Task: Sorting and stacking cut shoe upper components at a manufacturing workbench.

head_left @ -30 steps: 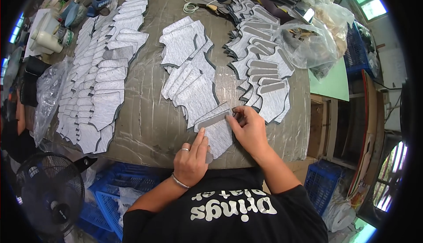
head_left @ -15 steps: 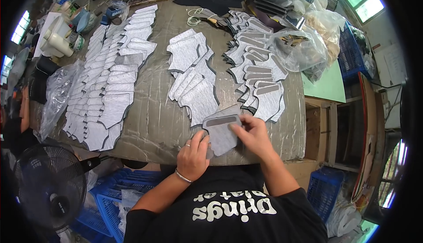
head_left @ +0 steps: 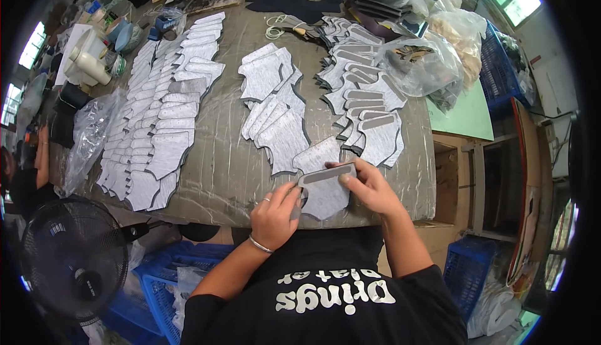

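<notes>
A grey cut fabric piece with a dark strip along its far edge is held between both hands at the table's near edge. My right hand pinches its far right corner, thumb on top. My left hand, with a ring and a bracelet, has its fingers closed at the left edge; the fingertips are partly hidden. Just beyond lies a paler cut piece, partly covered by the held one. Similar pieces lie overlapped in a middle pile and in a right-hand row with dark strips.
Long overlapping rows of grey pieces cover the left of the table. Clear plastic bags sit at the back right, a white bottle at the back left. A black fan and blue crates flank me.
Both hands still hold the piece, which has shifted slightly right and turned more level. The paler piece beyond it now shows more fully on the table.
</notes>
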Motion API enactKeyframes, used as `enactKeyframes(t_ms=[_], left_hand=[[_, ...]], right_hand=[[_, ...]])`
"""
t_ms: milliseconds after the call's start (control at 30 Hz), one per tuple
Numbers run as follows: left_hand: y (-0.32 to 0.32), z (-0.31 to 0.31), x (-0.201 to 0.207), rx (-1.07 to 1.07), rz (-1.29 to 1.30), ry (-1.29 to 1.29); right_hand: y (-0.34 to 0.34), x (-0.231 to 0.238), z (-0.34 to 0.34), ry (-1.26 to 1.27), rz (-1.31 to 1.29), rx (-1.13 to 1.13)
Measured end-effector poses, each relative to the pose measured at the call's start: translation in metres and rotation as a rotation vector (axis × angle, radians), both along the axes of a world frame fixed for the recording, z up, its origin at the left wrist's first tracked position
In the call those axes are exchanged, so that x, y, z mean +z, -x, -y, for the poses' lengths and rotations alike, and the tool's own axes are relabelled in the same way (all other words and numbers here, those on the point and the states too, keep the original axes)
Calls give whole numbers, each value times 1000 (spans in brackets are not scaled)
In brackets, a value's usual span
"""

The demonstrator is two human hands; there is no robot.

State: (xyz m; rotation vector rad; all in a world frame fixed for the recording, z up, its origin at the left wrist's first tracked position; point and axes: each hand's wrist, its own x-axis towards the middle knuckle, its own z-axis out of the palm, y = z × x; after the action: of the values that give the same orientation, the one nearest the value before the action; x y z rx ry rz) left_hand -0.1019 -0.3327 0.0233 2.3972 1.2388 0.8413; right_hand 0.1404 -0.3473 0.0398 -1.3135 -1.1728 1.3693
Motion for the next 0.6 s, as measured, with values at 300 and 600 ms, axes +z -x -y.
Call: enactKeyframes(t_ms=[300, 600], left_hand=[[6, 2, -2, 66, 489, 512], [-7, -3, 18, -17, 965, 1215]], right_hand=[[-54, 7, -6, -375, 575, -637], [46, 26, 15, -81, 58, -37]])
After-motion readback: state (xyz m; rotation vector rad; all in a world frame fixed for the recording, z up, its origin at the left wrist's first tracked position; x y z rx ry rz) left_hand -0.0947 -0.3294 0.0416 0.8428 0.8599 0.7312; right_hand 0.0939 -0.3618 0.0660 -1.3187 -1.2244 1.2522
